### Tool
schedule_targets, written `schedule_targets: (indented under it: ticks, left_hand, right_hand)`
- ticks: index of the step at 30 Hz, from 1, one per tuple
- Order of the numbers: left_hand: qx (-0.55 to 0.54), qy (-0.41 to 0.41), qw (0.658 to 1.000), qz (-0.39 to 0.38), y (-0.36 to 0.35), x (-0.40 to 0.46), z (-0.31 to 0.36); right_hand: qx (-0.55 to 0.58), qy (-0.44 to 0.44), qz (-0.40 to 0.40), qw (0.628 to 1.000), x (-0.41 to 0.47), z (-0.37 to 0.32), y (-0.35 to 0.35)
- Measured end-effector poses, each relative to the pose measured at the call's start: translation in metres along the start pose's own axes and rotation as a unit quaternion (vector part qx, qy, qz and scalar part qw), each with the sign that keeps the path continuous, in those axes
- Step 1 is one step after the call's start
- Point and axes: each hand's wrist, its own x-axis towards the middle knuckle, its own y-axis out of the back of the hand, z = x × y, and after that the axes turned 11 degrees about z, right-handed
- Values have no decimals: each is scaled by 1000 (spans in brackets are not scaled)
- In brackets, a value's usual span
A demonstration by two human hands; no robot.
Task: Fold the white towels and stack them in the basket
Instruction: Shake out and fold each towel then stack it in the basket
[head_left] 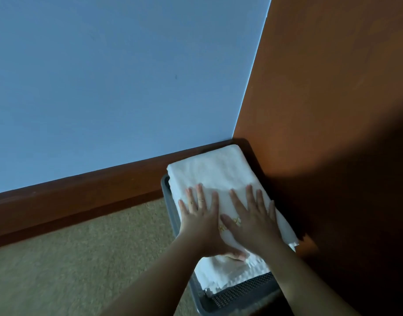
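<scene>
Both hands lie flat, fingers spread and straight, on the top of a folded white towel [209, 176]. The left hand [200, 215] presses the towel's left half and the right hand [253, 217] its right half; their thumbs nearly meet over some gold lettering on the cloth, too covered to read. Neither hand grips anything; they only press down.

The towel sits in a grey basket [167, 192], whose rim shows along the left side and whose perforated near wall shows below the wrists. More white cloth edges appear under the top towel near the front, so it seems to rest on at least one other folded piece, though how many cannot be told. Judging from this, the folding of this towel is done and it is being patted into its place on the stack. Whether other towels wait unfolded is not shown; none lie in view.

The towel overhangs the basket on the right and far side, so those edges are not contained and could slip or sag. The basket stands in a corner: a brown skirting board [82, 192] under a pale blue wall [104, 76] lies behind it, and an orange-brown wall [332, 99] is just beside it on the right, leaving almost no room there. Open room lies to the left and toward the person, over the tan carpet [82, 258].
</scene>
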Motion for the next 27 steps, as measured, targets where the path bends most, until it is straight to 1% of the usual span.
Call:
schedule_targets:
  ticks: [3,6,8,10,13,16,20,23,27]
  left_hand:
    - [-41,-11,999,17,14,-11,-10]
    - [-107,7,991,85,24,-50,-39]
    - [-120,43,981,150,26,-90,-70]
    - [-112,94,967,207,27,-137,-112]
    - [-92,194,941,263,36,-213,-183]
    - [-77,303,892,326,58,-299,-250]
    - [-58,426,808,403,80,-423,-318]
    - [-52,498,751,431,81,-511,-358]
    - [-62,581,686,433,79,-606,-424]
  right_hand:
    - [-7,-12,-28,1000,3,-9,14]
    - [49,0,-16,999,-12,-37,32]
    - [96,49,12,994,-23,-72,41]
    - [114,121,49,985,-31,-122,46]
    - [145,241,82,956,-44,-215,49]
    - [161,345,72,922,-63,-316,55]
    - [145,468,11,872,-106,-456,66]
    - [127,551,-32,824,-152,-557,66]
    - [97,621,-83,774,-213,-685,50]
